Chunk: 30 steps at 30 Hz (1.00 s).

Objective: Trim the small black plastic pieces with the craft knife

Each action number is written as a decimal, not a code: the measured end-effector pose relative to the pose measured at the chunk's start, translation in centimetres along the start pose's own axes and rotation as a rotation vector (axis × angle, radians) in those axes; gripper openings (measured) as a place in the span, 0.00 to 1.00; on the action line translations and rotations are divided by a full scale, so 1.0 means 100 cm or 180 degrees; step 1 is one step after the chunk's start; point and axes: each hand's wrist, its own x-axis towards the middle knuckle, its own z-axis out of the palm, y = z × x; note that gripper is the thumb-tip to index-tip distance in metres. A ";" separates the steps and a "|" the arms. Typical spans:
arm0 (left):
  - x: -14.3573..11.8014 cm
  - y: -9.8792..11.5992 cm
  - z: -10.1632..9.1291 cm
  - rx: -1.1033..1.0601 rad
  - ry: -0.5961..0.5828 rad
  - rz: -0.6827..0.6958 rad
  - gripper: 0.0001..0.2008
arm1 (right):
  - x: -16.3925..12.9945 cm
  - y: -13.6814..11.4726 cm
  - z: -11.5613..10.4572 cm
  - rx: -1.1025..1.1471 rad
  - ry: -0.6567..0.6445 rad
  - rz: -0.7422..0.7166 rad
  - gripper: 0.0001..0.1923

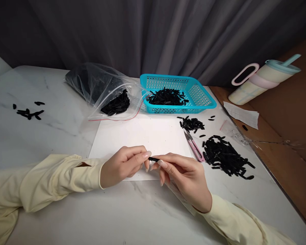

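My left hand (124, 164) and my right hand (186, 177) meet over the near edge of a white paper sheet (142, 136). Together they pinch one small black piece (153, 159) between their fingertips, each hand on one end. Pink snips (194, 146) lie on the table just right of the sheet, closest to my right hand. A large pile of black pieces (225, 157) lies right of the snips. A smaller pile (192, 124) sits beyond the snips.
A turquoise basket (201, 93) with black pieces stands at the back. An open clear zip bag (102, 90) of black pieces lies to its left. A few loose pieces (29, 112) lie far left. A tumbler (262, 80) and a paper slip (242, 115) rest at the right.
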 end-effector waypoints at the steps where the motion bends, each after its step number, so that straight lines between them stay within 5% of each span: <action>1: 0.000 0.000 0.000 -0.0014 0.0001 -0.0009 0.15 | 0.000 0.000 0.000 -0.0002 0.0007 -0.0004 0.08; 30: 0.001 0.003 -0.001 -0.0075 -0.0110 -0.0153 0.16 | 0.002 0.000 0.000 0.0039 -0.0018 0.0299 0.08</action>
